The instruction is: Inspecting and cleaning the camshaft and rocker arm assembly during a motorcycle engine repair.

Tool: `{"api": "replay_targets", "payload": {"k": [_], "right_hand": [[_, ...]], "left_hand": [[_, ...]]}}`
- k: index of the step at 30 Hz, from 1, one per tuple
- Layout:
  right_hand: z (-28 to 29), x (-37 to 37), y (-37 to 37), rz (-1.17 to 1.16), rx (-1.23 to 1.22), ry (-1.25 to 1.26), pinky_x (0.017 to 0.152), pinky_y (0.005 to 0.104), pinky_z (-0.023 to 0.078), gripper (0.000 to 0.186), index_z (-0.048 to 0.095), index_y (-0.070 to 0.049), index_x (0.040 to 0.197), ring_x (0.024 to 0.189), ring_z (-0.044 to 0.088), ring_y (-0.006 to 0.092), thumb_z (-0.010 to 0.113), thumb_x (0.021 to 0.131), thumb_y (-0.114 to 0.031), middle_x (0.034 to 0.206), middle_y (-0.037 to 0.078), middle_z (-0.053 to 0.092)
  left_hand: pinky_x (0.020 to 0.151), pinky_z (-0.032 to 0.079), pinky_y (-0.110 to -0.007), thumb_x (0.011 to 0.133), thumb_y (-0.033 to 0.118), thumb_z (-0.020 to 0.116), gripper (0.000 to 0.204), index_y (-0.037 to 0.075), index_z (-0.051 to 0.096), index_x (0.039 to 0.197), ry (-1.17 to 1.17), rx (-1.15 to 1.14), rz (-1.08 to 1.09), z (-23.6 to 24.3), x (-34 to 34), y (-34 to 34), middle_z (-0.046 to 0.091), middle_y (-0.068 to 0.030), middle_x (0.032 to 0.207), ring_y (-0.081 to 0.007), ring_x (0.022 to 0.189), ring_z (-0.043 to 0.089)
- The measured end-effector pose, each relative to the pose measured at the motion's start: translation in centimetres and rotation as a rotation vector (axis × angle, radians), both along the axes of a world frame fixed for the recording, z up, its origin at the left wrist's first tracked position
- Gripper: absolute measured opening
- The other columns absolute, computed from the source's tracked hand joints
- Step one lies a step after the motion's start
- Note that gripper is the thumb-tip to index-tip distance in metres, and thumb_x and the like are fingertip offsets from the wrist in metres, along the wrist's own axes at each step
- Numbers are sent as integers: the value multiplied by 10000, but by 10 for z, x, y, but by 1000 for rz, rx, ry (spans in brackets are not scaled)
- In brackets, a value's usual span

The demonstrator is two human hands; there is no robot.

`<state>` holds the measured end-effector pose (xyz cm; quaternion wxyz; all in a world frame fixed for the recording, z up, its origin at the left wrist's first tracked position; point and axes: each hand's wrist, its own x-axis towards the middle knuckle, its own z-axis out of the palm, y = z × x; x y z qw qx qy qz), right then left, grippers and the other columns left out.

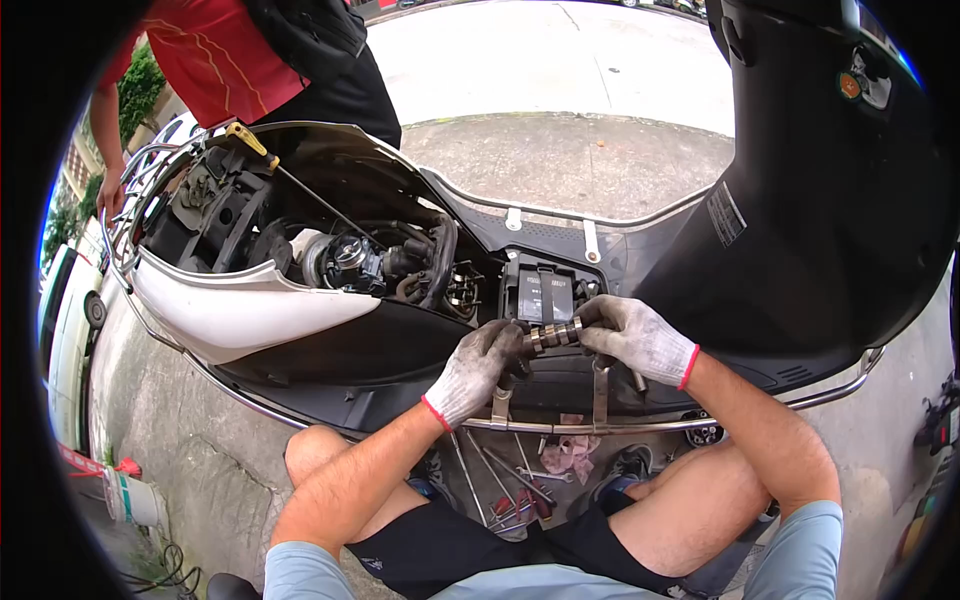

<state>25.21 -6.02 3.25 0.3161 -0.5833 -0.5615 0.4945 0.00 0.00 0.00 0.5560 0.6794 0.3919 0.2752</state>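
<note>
A short metal camshaft [552,337] with dark lobes lies level between my gloved hands, above the floorboard of a scooter. Its left end is pinched in the fingers of my left hand [468,372]. At the other end, my right hand [645,343] grips it with thumb and fingers. Both gloves are white knit, soiled dark at the fingertips. Just beyond the camshaft sits a black battery [545,294] in an open bay. To its left, the uncovered engine [352,258] shows a carburetor and hoses.
A long screwdriver [252,145] with a yellow handle leans in the open body. Wrenches [545,474], other tools and a pink rag [570,455] lie on the ground between my feet. A person in a red shirt [215,60] stands at the rear, one hand [110,195] by the rail.
</note>
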Motion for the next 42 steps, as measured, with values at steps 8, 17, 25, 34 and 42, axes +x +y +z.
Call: {"api": "replay_targets", "payload": {"k": [8, 17, 25, 34, 42], "right_hand": [[1, -2, -2, 10, 79, -34, 839, 315, 545, 327, 610, 71, 1192, 930, 689, 166, 667, 926, -109, 1024, 138, 721], [-4, 1, -2, -2, 109, -50, 799, 310, 546, 302, 623, 55, 1179, 871, 685, 150, 653, 944, -133, 950, 119, 715], [10, 0, -2, 0, -9, -62, 819, 298, 555, 346, 568, 74, 1272, 940, 663, 138, 612, 979, -104, 1037, 113, 681], [8, 0, 0, 1, -29, -48, 830, 302, 558, 355, 560, 80, 1280, 956, 660, 143, 615, 979, -100, 1065, 116, 676], [-4, 1, 0, -10, 72, -5, 681, 281, 535, 296, 610, 39, 1201, 771, 643, 104, 631, 979, -155, 906, 72, 699]], "left_hand": [[621, 515, -276, 1052, 416, 482, 446, -9, 614, 1083, -110, -314, -53, -2, 1, 2, 684, -59, 891, -132, 698, 661], [673, 550, -262, 1019, 328, 575, 452, -30, 547, 1293, -10, -203, -49, 5, 3, 1, 667, -109, 1047, -132, 811, 700], [1053, 468, -380, 754, 194, 798, 729, 4, 507, 1395, 167, 239, -15, 13, 5, -2, 594, -184, 1294, -289, 1230, 588], [1037, 479, -371, 686, 88, 833, 767, 29, 509, 1379, 124, 338, -4, 13, 6, -5, 575, -152, 1298, -267, 1208, 581], [998, 502, -351, 687, 59, 834, 778, 37, 496, 1387, 97, 410, -4, 10, 5, -6, 583, -132, 1281, -232, 1176, 594]]}}
